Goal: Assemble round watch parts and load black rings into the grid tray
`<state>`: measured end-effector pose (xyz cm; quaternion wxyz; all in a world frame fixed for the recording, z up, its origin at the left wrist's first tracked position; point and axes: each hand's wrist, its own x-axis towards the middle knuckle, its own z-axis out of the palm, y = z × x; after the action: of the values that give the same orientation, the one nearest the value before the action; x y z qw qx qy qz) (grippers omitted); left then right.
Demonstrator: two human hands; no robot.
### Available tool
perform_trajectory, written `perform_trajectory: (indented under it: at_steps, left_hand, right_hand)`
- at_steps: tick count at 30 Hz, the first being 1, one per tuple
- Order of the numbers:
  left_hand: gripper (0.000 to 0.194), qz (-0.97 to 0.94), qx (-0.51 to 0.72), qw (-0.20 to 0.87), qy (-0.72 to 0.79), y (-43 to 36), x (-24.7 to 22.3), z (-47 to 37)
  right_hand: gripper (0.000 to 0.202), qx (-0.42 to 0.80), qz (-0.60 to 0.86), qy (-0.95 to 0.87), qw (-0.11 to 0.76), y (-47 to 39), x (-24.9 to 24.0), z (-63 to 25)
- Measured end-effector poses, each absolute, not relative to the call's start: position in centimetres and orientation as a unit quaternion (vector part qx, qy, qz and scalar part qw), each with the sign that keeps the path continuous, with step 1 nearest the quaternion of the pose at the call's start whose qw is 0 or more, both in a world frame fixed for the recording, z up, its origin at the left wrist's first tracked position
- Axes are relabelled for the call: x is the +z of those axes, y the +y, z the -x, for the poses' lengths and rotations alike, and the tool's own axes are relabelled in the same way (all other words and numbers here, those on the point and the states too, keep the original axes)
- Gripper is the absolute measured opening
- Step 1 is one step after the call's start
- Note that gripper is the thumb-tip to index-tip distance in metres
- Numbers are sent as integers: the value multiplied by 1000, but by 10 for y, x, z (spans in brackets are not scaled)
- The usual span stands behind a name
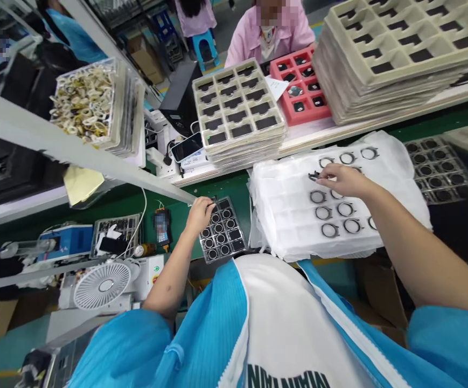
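Observation:
My right hand (pixel 344 180) is closed in a pinch on a dark watch-case ring (pixel 313 176), seen nearly edge-on above the white sheeted tray (pixel 286 207). Several similar thin rings with small lugs, such as one ring (pixel 330 230), lie in rows on that white tray. At the far left corner of a clear tray (pixel 237 245) with round black discs, my left hand (pixel 200 214) has its fingers pressed together. Something small and dark shows at those fingertips, too small to name. One disc (pixel 218 228) with a pale rim sits mid-tray.
On the raised shelf stand stacked beige trays (pixel 237 129), a red tray (pixel 304 113), a taller beige stack (pixel 350 97) and a phone (pixel 187 146). A white post (pixel 137 175) slants past my left hand. A fan (pixel 104 284) is at left. A person in pink (pixel 242 40) sits opposite.

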<state>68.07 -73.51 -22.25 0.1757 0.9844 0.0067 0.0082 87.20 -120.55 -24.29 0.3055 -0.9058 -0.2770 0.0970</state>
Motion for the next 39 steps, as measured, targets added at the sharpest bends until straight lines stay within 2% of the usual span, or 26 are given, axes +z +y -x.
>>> perform_trajectory:
  at_steps: [4,7,9,12,15,19,26,34,37,39]
  left_hand:
    - [28,-987,-105,91,84,-701,-270,-663]
    - [26,-983,-138,76,98,-697,-306,-673]
    - [25,-981,-143,84,103,-698,-326,-682]
    - [27,-979,-140,102,107,-697,-348,-688]
    - [32,-978,-121,119,123,-694,-357,-678]
    - [36,-976,-85,154,126,-694,-357,-635]
    - [33,-965,-129,224,33,-723,-367,-551]
    - [35,-954,-215,188,-94,-784,-394,-588]
    - [35,-955,-211,191,-88,-788,-395,-591]
    - [37,-956,-199,203,-73,-782,-391,-582]
  right_hand:
    - [37,105,862,-283,406,-1151,-226,-827]
    - [30,146,817,-361,425,-1079,-228,-791]
    - [23,176,807,-408,387,-1027,-239,-773]
    - [15,218,843,-414,265,-956,-267,-760]
    - [16,234,883,-374,158,-904,-300,-758]
    - [26,221,901,-352,125,-865,-342,-762]
    - [43,199,914,-328,134,-858,-372,-757]
    - [39,95,933,-247,244,-912,-356,-703]
    - [38,120,920,-274,253,-946,-362,-661]
    - [39,180,900,-326,225,-963,-372,-636]
